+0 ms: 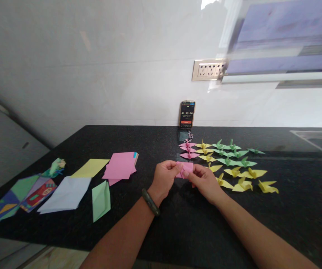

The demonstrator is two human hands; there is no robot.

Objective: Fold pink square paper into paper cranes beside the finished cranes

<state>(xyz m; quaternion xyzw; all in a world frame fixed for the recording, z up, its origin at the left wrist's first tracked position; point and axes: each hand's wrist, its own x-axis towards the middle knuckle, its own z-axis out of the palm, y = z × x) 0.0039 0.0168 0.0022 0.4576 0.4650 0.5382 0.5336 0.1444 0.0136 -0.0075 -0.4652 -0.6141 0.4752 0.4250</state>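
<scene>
Fingers (177,170) of the left hand (162,179) and right hand (208,184) are pinched closed on a small folded pink paper (188,165), near rows of paper cranes (235,172). Beneath spreads a glossy black tabletop (183,228), with a pink stack (120,165) lying leftward. Behind, a phone (187,114) stands against the pale, shiny wall (116,89), below a socket panel (209,70).

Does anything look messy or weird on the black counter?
A bit, yes. The green paper on the left is scrunched up, while the white sheets near it lie mostly flat. In the pink stack, a lower sheet pokes out crooked. The held pink paper looks folded, with no tear that I can see.
</scene>
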